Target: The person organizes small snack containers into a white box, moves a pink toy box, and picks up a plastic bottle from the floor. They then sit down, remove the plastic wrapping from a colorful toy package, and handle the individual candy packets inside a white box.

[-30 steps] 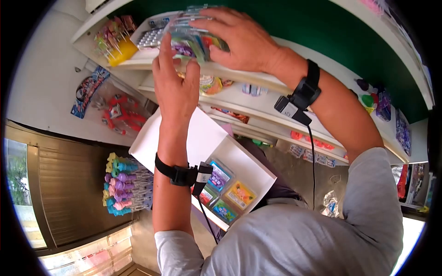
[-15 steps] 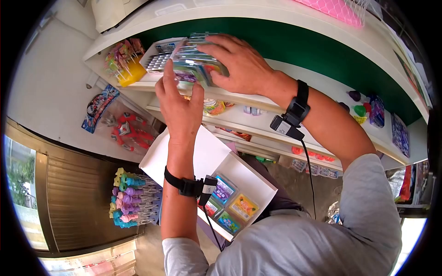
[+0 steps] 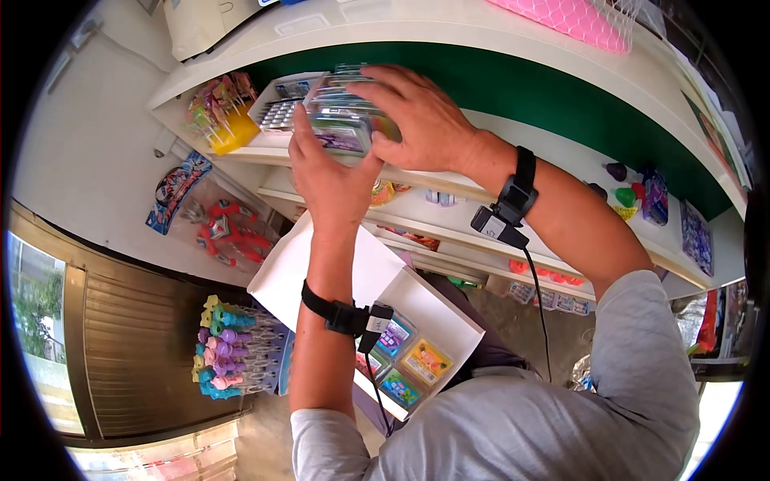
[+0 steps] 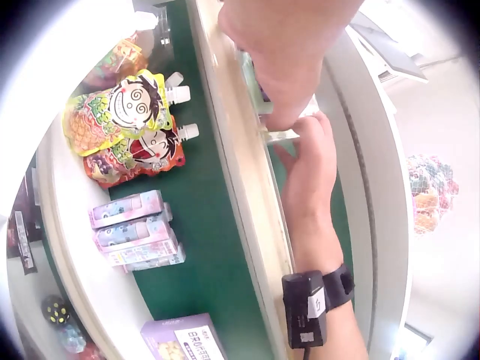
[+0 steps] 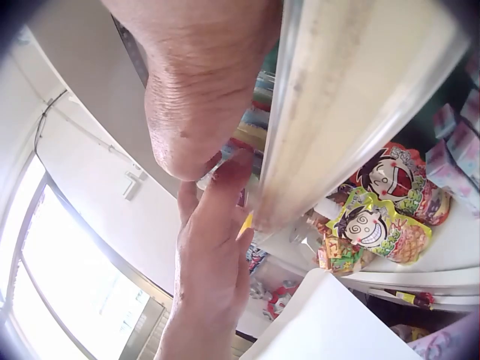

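A row of clear plastic cases [image 3: 345,94] stands on the upper shelf, with purple and green colours showing through the front one [image 3: 341,138]. My left hand [image 3: 330,180] grips the front of the row from the left, forefinger up one side and thumb at the other. From the right, my right hand [image 3: 433,120] holds the row, fingers over the top and thumb low at the front. Both thumbs come close together. In the right wrist view the palm hides much of the cases. An open white box [image 3: 439,311] below holds several colourful flat cases [image 3: 425,361].
Left of the cases sit a white carton [image 3: 277,116] and lollipops in a yellow holder [image 3: 234,132]. The shelf edge [image 4: 240,157] runs just below my hands. Pouches [image 4: 124,112] and small boxes [image 4: 135,229] occupy the shelf beneath. A bagged red figure [image 3: 233,231] hangs at left.
My left hand has shifted right along the front of the cases, its thumb now near the right thumb. My right hand stays at the row. The head view has tilted slightly.
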Demonstrator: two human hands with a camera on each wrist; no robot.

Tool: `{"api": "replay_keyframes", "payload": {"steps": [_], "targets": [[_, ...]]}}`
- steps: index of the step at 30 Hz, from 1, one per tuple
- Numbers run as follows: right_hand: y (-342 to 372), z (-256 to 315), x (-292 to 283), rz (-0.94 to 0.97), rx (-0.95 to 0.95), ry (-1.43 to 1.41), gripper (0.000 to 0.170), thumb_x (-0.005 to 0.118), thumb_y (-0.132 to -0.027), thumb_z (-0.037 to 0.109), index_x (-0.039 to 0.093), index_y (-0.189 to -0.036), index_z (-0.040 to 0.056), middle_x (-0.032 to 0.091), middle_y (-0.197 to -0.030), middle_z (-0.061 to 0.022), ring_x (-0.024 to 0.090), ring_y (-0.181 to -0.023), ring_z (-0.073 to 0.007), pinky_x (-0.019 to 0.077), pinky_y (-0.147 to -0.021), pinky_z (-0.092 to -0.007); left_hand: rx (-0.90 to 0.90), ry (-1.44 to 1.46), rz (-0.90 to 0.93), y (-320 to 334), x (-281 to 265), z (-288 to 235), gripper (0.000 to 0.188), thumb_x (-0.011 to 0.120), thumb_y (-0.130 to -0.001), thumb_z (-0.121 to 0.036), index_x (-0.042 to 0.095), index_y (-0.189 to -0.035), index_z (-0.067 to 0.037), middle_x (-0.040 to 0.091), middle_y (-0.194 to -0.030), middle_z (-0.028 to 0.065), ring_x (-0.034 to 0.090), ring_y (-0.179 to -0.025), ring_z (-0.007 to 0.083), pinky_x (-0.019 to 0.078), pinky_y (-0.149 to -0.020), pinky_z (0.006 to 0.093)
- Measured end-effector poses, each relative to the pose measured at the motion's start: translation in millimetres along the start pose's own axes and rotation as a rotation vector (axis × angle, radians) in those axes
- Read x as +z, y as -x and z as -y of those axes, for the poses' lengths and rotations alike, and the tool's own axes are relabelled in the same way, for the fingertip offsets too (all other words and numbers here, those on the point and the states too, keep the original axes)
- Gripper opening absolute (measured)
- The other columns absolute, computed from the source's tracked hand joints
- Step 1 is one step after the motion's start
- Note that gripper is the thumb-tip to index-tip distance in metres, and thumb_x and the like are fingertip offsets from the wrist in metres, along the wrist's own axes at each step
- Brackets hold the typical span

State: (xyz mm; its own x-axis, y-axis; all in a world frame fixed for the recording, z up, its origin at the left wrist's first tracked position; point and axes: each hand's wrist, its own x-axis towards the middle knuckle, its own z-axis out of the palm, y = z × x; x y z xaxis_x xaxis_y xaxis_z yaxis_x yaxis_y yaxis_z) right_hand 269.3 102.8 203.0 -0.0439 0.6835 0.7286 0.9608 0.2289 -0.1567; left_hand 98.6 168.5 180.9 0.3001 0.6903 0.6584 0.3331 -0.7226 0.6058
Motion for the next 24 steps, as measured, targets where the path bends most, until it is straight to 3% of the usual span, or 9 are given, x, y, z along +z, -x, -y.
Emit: {"api": "replay_keyframes", "payload": {"steps": [3, 9, 12, 13, 19, 20, 21, 22, 24], "targets": [[-1.3, 2.8, -2.8, -0.01, 0.014, -0.004, 0.069, 0.072, -0.084, 0.024, 0.057, -0.15, 0.0145, 0.049, -0.158, -0.0203, 0.048, -0.144, -0.0412, 0.0419, -0.12, -0.0506, 0.022, -0.082, -0.055, 1.2, 4.4, -2.4, 0.114, 0.093, -0.075, -0.031, 0.028, -0.163, 0.003, 0.048, -0.144, 0.0318, 0.052, -0.133, 0.0464, 0.0456, -0.11, 0.052], [-3.2, 10.9, -5.6, -0.041, 0.026, 0.008, 0.068, 0.074, -0.084, 0.035, 0.06, -0.147, 0.0128, 0.054, -0.152, -0.0224, 0.052, -0.14, -0.041, 0.0447, -0.117, -0.0505, 0.023, 0.181, -0.082, -5.2, -18.9, 22.5, 0.114, 0.089, -0.08, -0.024, 0.019, -0.166, 0.002, 0.043, -0.151, 0.0287, 0.048, -0.14, 0.0416, 0.044, -0.115, 0.048], [-5.8, 17.7, -12.0, 0.026, 0.092, 0.002, 0.066, 0.075, -0.087, 0.039, 0.061, -0.146, 0.0139, 0.054, -0.152, -0.0215, 0.053, -0.139, -0.0403, 0.0472, -0.115, -0.048, -0.128, 0.476, -0.051, -4.0, -33.6, 18.8, 0.113, 0.086, -0.082, -0.018, 0.015, -0.167, 0.002, 0.041, -0.153, 0.0253, 0.047, -0.142, 0.0346, 0.0435, -0.117, 0.0434], [-5.9, 19.2, -12.3, 0.02, 0.089, 0.014, 0.065, 0.076, -0.088, 0.039, 0.06, -0.147, 0.0157, 0.053, -0.153, -0.0203, 0.054, -0.138, -0.0396, 0.0485, -0.114, -0.0472, -0.185, 0.433, -0.027, -2.0, -39.0, 18.2, 0.113, 0.085, -0.085, -0.016, 0.011, -0.17, -0.005, 0.041, -0.159, 0.0234, 0.051, -0.139, 0.031, 0.035, -0.119, 0.0439], [-5.3, 15.6, -6.9, -0.023, 0.073, -0.012, 0.058, 0.073, -0.097, 0.043, 0.06, -0.148, 0.0188, 0.053, -0.155, -0.0193, 0.058, -0.135, -0.0385, 0.0504, -0.111, -0.0453, -0.177, 0.435, -0.086, 14.5, -69.7, 46.0, 0.109, 0.082, -0.088, -0.008, 0.011, -0.17, -0.008, 0.049, -0.153, 0.0203, 0.055, -0.133, 0.028, 0.0427, -0.113, 0.0406], [-6.1, 14.0, -6.2, -0.02, 0.063, 0.017, 0.056, 0.072, -0.099, 0.044, 0.061, -0.147, 0.0185, 0.054, -0.155, -0.0195, 0.058, -0.135, -0.0385, 0.0503, -0.111, -0.0453, -0.148, 0.443, -0.097, 18.2, -78.3, 52.8, 0.105, 0.08, -0.09, -0.004, 0.012, -0.17, -0.009, 0.054, -0.146, 0.0164, 0.058, -0.128, 0.0242, 0.0467, -0.108, 0.0367], [-4.8, 13.3, -3.3, -0.009, 0.057, 0.039, 0.054, 0.071, -0.1, 0.044, 0.062, -0.146, 0.0181, 0.054, -0.154, -0.0197, 0.058, -0.135, -0.0385, 0.0503, -0.111, -0.0453, -0.152, 0.506, -0.099, 23.0, -88.6, 53.8, 0.107, 0.082, -0.088, -0.004, 0.013, -0.17, -0.008, 0.049, -0.152, 0.019, 0.055, -0.132, 0.0259, 0.0455, -0.111, 0.0384], [-5.2, 11.5, 0.7, -0.03, 0.049, 0.054, 0.052, 0.07, -0.1, 0.045, 0.065, -0.143, 0.0154, 0.06, -0.148, -0.0205, 0.059, -0.134, -0.0388, 0.0507, -0.11, -0.0446, -0.167, 0.564, -0.1, 28.4, -101.6, 53.1, 0.108, 0.083, -0.087, -0.005, 0.013, -0.169, -0.008, 0.043, -0.158, 0.0215, 0.053, -0.136, 0.0276, 0.0444, -0.113, 0.04], [-9.9, 5.4, 1.2, 0.058, 0.059, -0.054, 0.063, 0.07, -0.095, 0.053, 0.066, -0.144, 0.0146, 0.058, -0.151, -0.0207, 0.059, -0.135, -0.0395, 0.0494, -0.112, -0.0471, -0.181, 0.499, -0.05, 42.9, -135.0, 60.2, 0.104, 0.08, -0.089, 0.001, 0.013, -0.168, -0.007, 0.049, -0.15, 0.0173, 0.057, -0.124, 0.0233, 0.047, -0.108, 0.0367]]}}
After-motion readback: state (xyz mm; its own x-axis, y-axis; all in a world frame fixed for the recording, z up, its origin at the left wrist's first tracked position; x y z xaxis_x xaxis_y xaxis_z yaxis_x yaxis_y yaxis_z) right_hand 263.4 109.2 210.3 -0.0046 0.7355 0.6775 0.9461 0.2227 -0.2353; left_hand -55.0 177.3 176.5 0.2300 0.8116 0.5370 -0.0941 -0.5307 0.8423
